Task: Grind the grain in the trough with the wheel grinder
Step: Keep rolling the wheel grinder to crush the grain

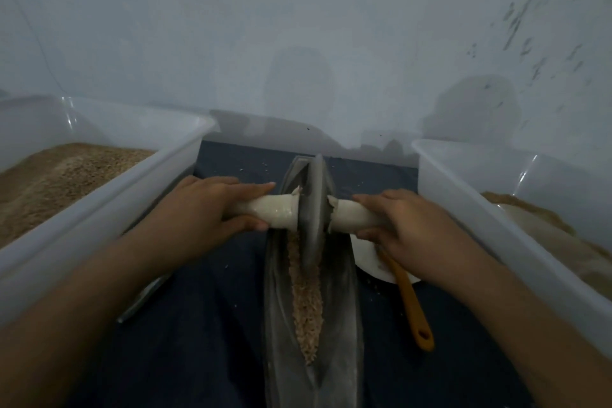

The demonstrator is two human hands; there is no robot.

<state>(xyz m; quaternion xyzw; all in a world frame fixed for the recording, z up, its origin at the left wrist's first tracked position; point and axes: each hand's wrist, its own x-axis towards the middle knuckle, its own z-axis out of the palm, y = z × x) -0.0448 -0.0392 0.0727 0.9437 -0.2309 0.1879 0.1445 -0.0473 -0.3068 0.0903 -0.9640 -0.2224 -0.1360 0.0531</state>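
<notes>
Grey metal trough on dark cloth, holding a line of grain. The wheel grinder stands upright in the groove at its far half. Left hand and right hand each grip a white axle handle.

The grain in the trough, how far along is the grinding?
Done: little visibly; no powder shows. In hand: left hand and right hand grip the white handles of the grey metal wheel grinder, standing in the long grey metal trough. Left: the pale brown grain nearer the person still looks whole.
</notes>
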